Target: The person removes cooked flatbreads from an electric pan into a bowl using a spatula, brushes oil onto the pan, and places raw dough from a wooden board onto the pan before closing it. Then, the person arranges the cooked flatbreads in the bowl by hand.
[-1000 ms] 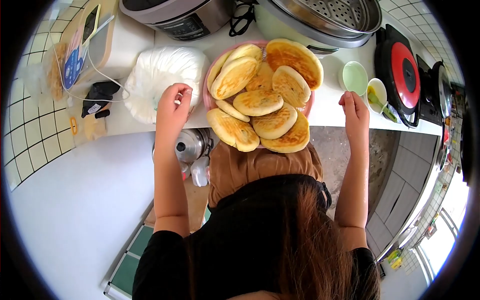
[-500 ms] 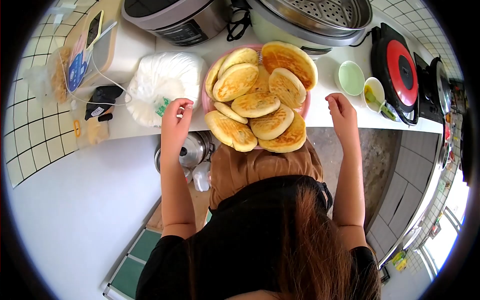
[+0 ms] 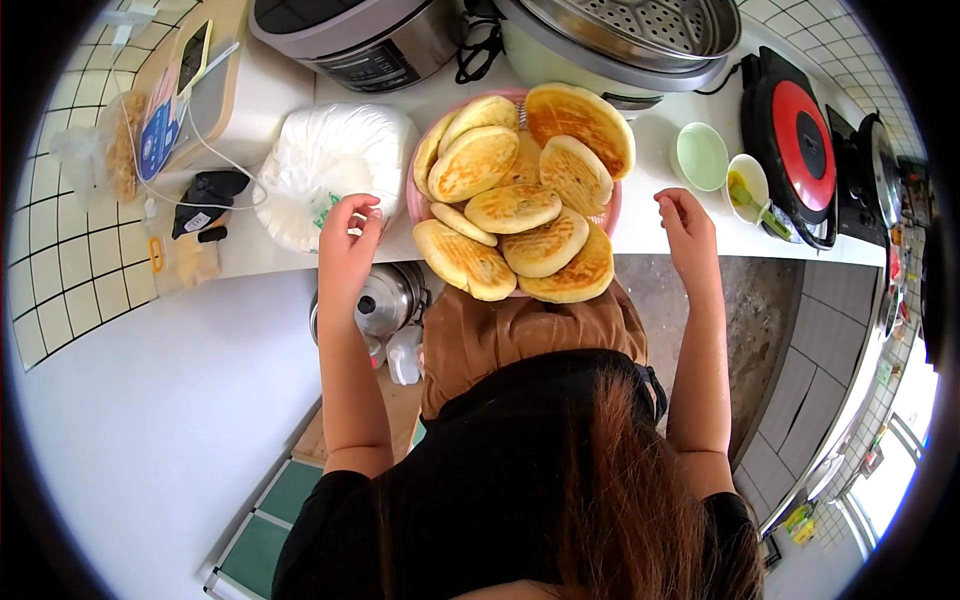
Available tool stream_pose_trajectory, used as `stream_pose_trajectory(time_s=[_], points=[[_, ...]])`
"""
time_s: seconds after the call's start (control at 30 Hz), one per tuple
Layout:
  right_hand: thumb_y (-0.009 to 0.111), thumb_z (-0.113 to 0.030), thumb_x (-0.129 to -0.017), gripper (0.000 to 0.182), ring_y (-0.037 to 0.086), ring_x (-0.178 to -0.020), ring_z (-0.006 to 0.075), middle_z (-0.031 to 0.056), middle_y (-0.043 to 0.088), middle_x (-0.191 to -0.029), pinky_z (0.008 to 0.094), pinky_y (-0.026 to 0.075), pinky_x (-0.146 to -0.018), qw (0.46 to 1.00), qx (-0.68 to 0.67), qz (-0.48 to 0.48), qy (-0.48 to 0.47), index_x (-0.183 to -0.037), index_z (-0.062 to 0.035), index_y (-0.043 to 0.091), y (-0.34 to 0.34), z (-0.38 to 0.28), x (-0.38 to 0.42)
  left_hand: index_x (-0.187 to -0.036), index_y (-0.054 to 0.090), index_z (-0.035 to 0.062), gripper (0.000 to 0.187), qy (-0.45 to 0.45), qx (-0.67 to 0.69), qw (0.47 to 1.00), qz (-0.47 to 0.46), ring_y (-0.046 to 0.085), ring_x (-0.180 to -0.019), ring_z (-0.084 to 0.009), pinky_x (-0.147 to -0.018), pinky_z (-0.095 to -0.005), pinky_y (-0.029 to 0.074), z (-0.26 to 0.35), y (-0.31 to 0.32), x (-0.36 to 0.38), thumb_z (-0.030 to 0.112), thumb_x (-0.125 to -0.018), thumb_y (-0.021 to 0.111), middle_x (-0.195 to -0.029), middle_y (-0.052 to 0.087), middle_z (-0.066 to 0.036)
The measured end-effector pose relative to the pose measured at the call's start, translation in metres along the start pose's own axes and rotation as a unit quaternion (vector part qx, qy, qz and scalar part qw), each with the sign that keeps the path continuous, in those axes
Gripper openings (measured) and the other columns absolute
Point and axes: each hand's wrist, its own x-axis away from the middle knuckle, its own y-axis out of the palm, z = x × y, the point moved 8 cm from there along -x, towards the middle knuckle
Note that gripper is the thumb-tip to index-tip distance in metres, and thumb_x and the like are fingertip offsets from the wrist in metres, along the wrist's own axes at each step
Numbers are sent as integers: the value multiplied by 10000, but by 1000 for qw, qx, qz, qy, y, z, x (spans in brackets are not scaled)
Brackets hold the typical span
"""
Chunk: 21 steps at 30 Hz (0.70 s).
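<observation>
My left hand (image 3: pixel 348 232) hangs at the counter's front edge beside a white plastic bag (image 3: pixel 330 165) of pale stuff. Its fingers are loosely bent, thumb apart, and nothing is in them. On the other side, my right hand (image 3: pixel 686 225) is held near the bowls, fingers half curled and empty. Between the hands a pink basket (image 3: pixel 612 205) carries several browned flatbreads (image 3: pixel 512 208), piled over one another; the nearest ones overhang the counter edge. Neither hand touches the breads.
An electric cooker (image 3: pixel 370 50) and a steamer pot (image 3: pixel 600 60) stand at the back. To the right are a green bowl (image 3: pixel 699 157), a white bowl (image 3: pixel 745 180) holding a green brush-like utensil, and a red-lidded electric griddle (image 3: pixel 803 148). A metal pot (image 3: pixel 383 300) sits below the counter.
My left hand has shifted slightly left and down, and its thumb and fingers have parted a little. My right hand is nearly unmoved. The breads lie as before.
</observation>
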Motion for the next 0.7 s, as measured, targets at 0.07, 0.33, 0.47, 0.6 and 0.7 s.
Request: stream_pose_trajectory(time_s=[0.07,0.33,0.47,0.6,0.7], points=[[510,-127,-865,179,527,-710,135,83,599,-815,251,434,-678,1000,-7,-1,8,-944,20,576,-2,2,2,-939,570,68,129,-8,-2,1000,-2,459,-689,-84,-565,-209,387,-1,0,1,76,-812,545,-817,509,-7],[492,-142,-873,186,535,-726,145,81,595,-830,262,432,-688,999,-26,-46,-12,-938,-5,599,-10,13,8,-945,568,57,126,-34,-11,999,34,483,-752,-111,-672,-235,404,-10,-15,25,113,-841,525,-820,529,-8],[476,-146,-886,205,512,-740,123,41,567,-820,244,428,-704,998,-43,-54,5,-989,-4,581,-30,21,15,-929,587,52,119,-23,-13,996,87,476,-739,-114,-686,-230,396,3,-19,51,109,-837,538,-850,504,-22],[508,-128,-854,197,506,-689,134,56,560,-799,259,436,-662,998,-60,-24,-1,-1007,-21,571,-68,54,30,-873,631,49,100,63,-75,984,146,428,-705,-103,-632,-215,371,49,-5,81,98,-825,559,-854,424,-17],[530,-110,-834,199,483,-670,127,42,537,-792,251,425,-634,998,-60,-7,-4,-1014,-36,574,-116,85,59,-830,652,46,93,106,-57,984,132,394,-698,-98,-583,-209,350,92,36,100,84,-815,568,-845,378,-12]])
